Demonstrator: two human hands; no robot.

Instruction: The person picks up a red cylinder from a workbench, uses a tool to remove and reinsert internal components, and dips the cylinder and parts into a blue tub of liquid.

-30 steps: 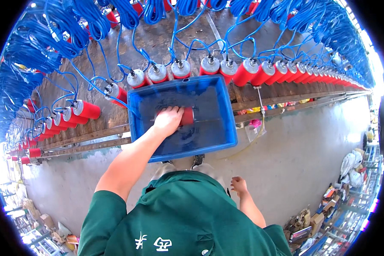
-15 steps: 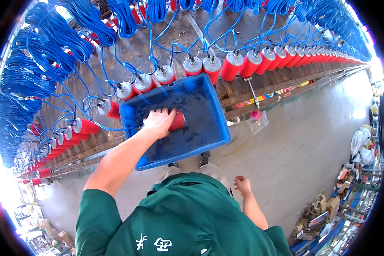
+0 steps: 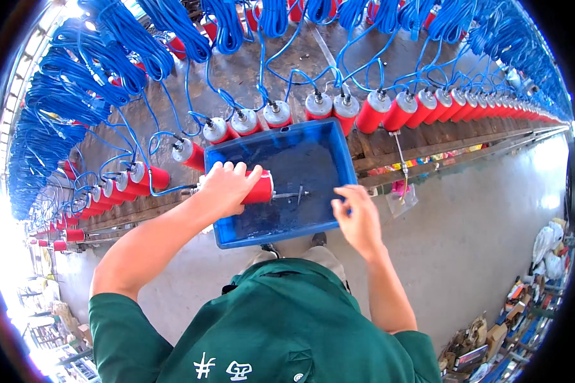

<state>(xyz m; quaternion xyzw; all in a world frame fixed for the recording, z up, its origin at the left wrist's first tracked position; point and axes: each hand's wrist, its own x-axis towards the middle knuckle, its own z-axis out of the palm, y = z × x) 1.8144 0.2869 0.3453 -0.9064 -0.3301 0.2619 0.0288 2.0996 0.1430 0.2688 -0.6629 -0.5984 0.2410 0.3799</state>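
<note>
1. Nearest, below the blue tray (image 3: 236, 239), are the person's green shirt and the concrete floor (image 3: 479, 217).
2. The right hand (image 3: 358, 220) sits at the tray's right near corner, fingers (image 3: 345, 199) curled over its rim and clamped on it.
3. The left hand (image 3: 227, 185) lies inside the tray at its left side, fingers closed around a red cylinder (image 3: 260, 189); a thin metal pin (image 3: 291, 195) sticks out of the cylinder toward the tray's middle.
4. Behind the tray, a wooden worktop (image 3: 377, 143) carries a long row of red cylinders with grey caps (image 3: 319, 105).
5. Farther back, blue wire bundles (image 3: 128, 45) hang above the row.
6. Right of the tray, cardboard boxes (image 3: 492, 335) lie on the floor.
</note>
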